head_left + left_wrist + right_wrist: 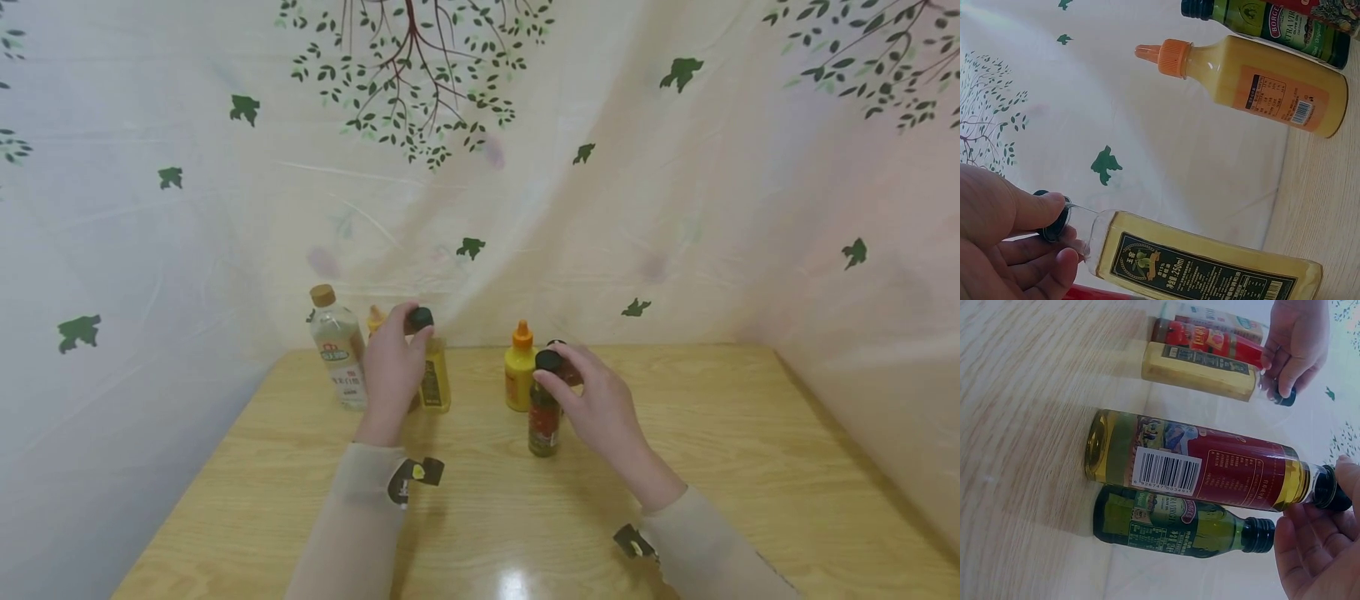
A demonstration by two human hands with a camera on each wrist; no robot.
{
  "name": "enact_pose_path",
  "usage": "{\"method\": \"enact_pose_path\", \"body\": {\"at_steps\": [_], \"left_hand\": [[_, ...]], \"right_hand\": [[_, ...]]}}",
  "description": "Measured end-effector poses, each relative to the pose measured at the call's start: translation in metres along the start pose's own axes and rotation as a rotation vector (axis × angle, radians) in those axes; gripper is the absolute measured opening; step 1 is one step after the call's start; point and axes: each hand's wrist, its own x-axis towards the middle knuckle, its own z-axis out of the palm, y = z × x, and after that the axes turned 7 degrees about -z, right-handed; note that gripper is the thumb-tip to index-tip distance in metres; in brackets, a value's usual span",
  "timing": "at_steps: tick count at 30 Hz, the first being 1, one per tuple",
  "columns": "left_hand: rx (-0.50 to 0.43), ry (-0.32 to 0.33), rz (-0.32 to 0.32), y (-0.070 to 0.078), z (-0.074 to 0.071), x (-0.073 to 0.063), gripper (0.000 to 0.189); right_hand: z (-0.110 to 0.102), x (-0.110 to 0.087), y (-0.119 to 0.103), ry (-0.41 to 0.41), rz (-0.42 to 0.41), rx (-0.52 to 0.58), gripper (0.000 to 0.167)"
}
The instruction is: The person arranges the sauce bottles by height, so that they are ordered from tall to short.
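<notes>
Right wrist view shows the red-labelled oil bottle upright beside a green bottle, its black cap pinched by the right hand, thumb against fingers. Likewise, the left hand pinches the dark cap of a square oil bottle, next to a red bottle.

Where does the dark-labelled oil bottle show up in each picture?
Head: the dark-labelled oil bottle stands just left of centre, below mid-height.
Left wrist: the bottle slants across the bottom, right of the hand.
Right wrist: the bottle lies sideways in the upper middle.
Shared landmark: the left hand at its dark cap.
</notes>
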Motion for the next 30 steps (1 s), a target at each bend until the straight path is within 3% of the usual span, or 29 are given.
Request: {"method": "enact_pose_path", "body": {"at_steps": [15,30], "left_hand": [[-0.001,-0.032,-0.031,0.0024,-0.0012,0.0009,0.054],[-0.004,-0.021,-0.033,0.0022,-0.0006,0.0003,0.052]], "right_hand": [[-0.0019,0.0003,-0.0017,0.002,-0.002,-0.005,0.048],[-0.0005,0.0001,-0.0001,0.003,-0.003,-0.016,0.047]]}}
